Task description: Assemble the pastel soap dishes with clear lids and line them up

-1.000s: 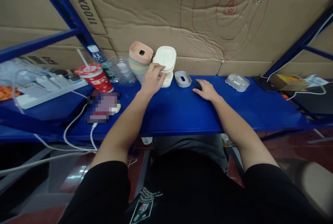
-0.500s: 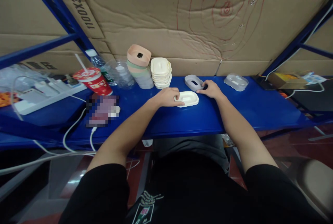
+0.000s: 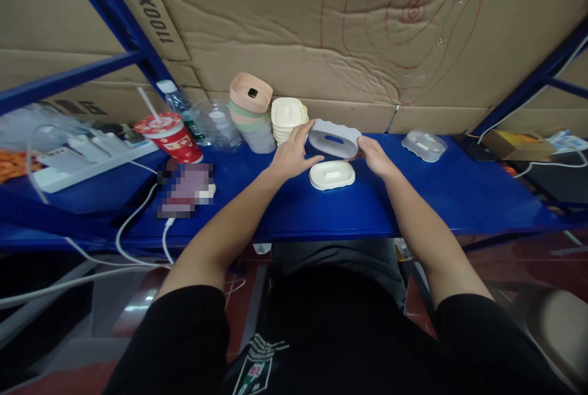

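Right hand (image 3: 374, 156) looks like the better half of this hold: it's pinching the right end of the grey tray (image 3: 334, 139). Left hand (image 3: 294, 153) has its fingers at the other end with the thumb stuck out low, and I can't tell whether that thumb takes any weight. I'd tuck it in so both ends are supported evenly.

The tray is right between the hands, tilted so its slotted inside shows, just behind the cream lid (image 3: 332, 174) lying flat with its raised bar up. Looks lifted to me, but the bottom edge is hard to read. Thin-looking walls, so go easy squeezing the ends, and mind that left thumb, it's awfully near the lid.

Table (image 3: 321, 217) is blue and looks smooth, so my guess is a light lid slides if bumped. At the back there's a stack of cups (image 3: 252, 114) in peach, green and grey, beside a stack of cream lids (image 3: 288, 119). Red drink cup (image 3: 174, 138) over left, white cables (image 3: 122, 242) drooping past the edge, a see-through lid (image 3: 423, 145) off right. Cardboard wall (image 3: 257, 9) behind, reddish floor (image 3: 236, 306) below.
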Motion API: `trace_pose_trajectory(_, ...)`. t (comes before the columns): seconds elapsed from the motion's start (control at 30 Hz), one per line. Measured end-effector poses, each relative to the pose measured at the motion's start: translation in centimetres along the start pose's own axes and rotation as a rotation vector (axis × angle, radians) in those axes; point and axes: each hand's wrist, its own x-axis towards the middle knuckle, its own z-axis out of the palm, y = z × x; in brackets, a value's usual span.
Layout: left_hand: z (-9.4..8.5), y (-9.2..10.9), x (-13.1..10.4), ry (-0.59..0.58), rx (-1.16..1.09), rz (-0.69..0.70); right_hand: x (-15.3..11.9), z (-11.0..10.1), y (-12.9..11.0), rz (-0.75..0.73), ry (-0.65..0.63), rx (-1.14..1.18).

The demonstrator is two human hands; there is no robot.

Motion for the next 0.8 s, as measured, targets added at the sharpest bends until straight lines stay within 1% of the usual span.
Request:
trace_pose_trajectory(0.07,0.1,-0.2,0.1,0.013,-0.014,0.015,-0.2,0.8,-0.3,0.02,-0.077,0.063)
trace_pose_trajectory(0.17,0.1,-0.4,0.1,0.011,-0.011,-0.005,-0.4,1.3,-0.2,0.068,-0.101,0.059)
trace_pose_trajectory(0.23,-0.1,-0.2,0.2,0.005,-0.017,-0.055,-0.4,1.2,-0.1,0.104,-0.06,0.02)
trace_pose_trajectory(0.33,-0.4,0.6,0.2,0.001,-0.02,-0.167,-0.2,0.9,-0.1,0.126,0.086,-0.061)
trace_pose_trajectory(0.4,-0.6,1.4,0.2,-0.032,0.006,-0.251,0.1,0.6,-0.4,0.119,0.156,-0.137)
trace_pose_trajectory(0.43,-0.7,1.8,0.2,-0.061,0.029,-0.289,0.3,0.5,-0.6,0.118,0.16,-0.185)
trace_pose_trajectory(0.5,-0.7,2.5,0.1,-0.144,0.085,-0.346,0.5,0.0,-0.8,0.12,0.119,-0.291)
trace_pose_trajectory(0.6,-0.4,3.5,-0.1,-0.297,0.175,-0.39,0.4,-0.9,-0.5,0.091,0.011,-0.404)
trace_pose_trajectory(0.7,-0.1,4.2,-0.3,-0.418,0.263,-0.387,-0.4,-1.6,0.5,0.062,-0.12,-0.442)
trace_pose_trajectory(0.8,-0.2,4.5,-0.2,-0.502,0.303,-0.38,-0.9,-1.9,1.2,0.06,-0.23,-0.532)
